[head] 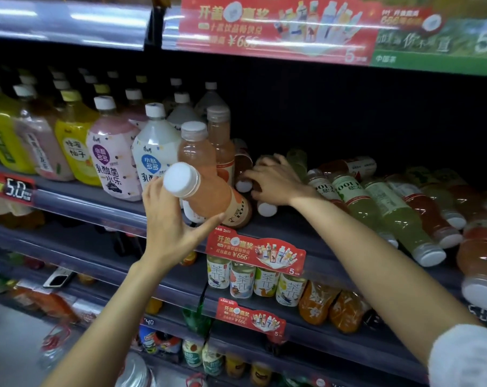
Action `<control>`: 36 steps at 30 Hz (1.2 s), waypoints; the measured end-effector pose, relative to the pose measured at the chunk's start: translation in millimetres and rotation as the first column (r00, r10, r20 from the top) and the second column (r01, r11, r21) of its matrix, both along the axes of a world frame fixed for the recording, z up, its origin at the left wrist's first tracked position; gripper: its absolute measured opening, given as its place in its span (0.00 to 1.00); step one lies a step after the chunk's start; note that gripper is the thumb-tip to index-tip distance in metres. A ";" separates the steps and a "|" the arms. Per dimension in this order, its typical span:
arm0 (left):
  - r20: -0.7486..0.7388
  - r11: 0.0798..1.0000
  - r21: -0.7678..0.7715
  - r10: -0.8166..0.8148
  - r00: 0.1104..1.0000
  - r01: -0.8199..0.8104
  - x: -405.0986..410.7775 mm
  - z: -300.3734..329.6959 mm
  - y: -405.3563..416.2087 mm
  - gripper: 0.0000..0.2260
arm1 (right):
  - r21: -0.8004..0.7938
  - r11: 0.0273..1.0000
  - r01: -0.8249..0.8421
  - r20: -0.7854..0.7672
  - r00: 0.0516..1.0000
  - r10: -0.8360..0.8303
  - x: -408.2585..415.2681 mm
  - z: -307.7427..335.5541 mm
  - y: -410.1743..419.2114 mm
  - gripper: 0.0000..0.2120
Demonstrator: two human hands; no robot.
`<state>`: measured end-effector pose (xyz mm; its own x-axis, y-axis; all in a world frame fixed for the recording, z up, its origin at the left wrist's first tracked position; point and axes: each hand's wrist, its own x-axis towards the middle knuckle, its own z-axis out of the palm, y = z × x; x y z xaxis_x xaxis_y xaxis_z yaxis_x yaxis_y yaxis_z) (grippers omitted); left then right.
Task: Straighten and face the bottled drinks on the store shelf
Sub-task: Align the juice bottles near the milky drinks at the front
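Nearest you, your left hand (172, 219) grips a peach-coloured bottle (208, 195) just under its white cap (180, 179), thumb on one side and fingers (208, 222) curled round the other. The bottle is tilted, cap toward you, with its base resting at the front edge of the shelf (287, 233). Bring the cap up and away from you until the bottle stands straight, then slide it back so that it lines up with the two upright peach bottles (206, 146) just behind it. Keep the base on the shelf as you pivot; that appears steadier than lifting it clear.

Your right hand (273, 180) reaches further in, fingers bent over a fallen bottle (243, 171) lying with its cap (243, 185) toward you. How firmly they hold it I cannot tell, since the palm hides the grip. Beside it, to the right, lies a whole heap of green bottles (387, 213) and red bottles (432, 216), all on their sides.

Finish the left bottle first, and turn its label outward before you let go. The tall milky bottles (153, 152) stand close on the left, so I would guard against knocking them as you swing the cap up. Then draw the fallen bottle out by its neck rather than its middle, because the neighbours are likely to roll once it moves.
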<state>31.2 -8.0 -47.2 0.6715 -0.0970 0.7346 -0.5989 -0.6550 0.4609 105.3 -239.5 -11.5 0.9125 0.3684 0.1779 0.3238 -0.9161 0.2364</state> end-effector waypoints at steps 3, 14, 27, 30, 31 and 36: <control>0.005 1.000 0.019 -0.011 1.000 0.011 3.8 2.7 -0.6 0.39 | -0.037 0.999 0.020 0.042 0.999 -0.018 0.1 4.0 -2.2 0.24; 0.051 0.999 0.051 -0.010 0.999 0.007 8.8 8.9 1.4 0.37 | -0.016 0.994 0.106 0.007 0.994 -0.106 2.2 -0.6 15.5 0.20; 0.115 0.993 0.101 0.044 0.992 -0.056 17.6 17.9 -5.8 0.37 | 0.547 0.833 0.089 0.132 0.973 -0.190 -47.7 20.8 3.8 0.22; 0.136 0.996 0.067 0.042 0.990 -0.052 21.7 21.6 -14.9 0.37 | 0.792 0.610 0.017 0.130 0.972 -0.197 -51.2 33.6 3.1 0.27; 0.151 0.996 0.074 0.046 0.987 -0.058 23.0 22.5 -17.9 0.37 | 0.834 0.551 -0.006 0.136 0.971 -0.195 -49.8 36.9 5.5 0.27; 0.237 0.927 0.298 0.157 0.959 -0.226 30.7 30.3 -31.5 0.37 | 0.960 0.274 -0.051 0.116 0.967 -0.226 -29.2 47.1 17.5 0.20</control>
<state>61.9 -39.5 -16.8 0.5387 -0.2336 0.8095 -0.5060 -0.8579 0.0891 76.1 -222.0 35.6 0.8194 -0.2715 0.5048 0.3012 -0.5452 -0.7823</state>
